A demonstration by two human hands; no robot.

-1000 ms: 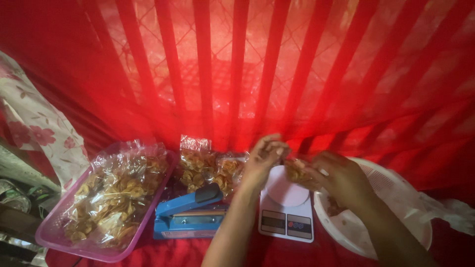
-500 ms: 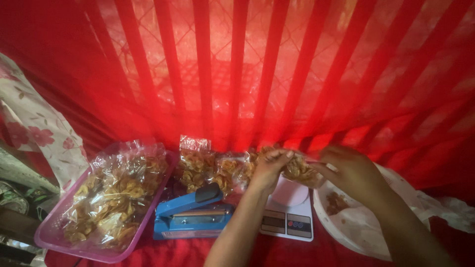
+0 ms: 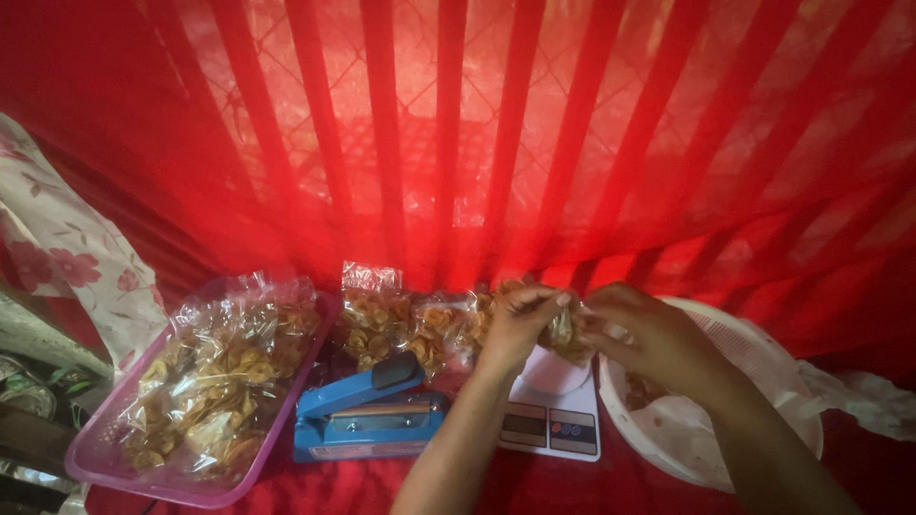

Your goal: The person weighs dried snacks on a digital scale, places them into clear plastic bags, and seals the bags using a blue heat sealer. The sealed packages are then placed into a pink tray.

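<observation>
Both our hands pinch a small clear bag of chips above the digital scale.

Behind everything hangs the red striped curtain [image 3: 458,143], and a red cloth covers the tabletop [image 3: 534,486]. At the left sits the pink tray [image 3: 105,463], heaped with filled clear bags of chips. At the right we see the white round basket [image 3: 763,362]. The blue heat sealer [image 3: 367,415] lies between tray and white digital scale [image 3: 553,420], with sealed chip packets [image 3: 382,319] standing just behind it. Our left hand [image 3: 515,329] and right hand [image 3: 649,334] meet over the scale, fingers closed on the small bag of chips [image 3: 565,332], held between them.
</observation>
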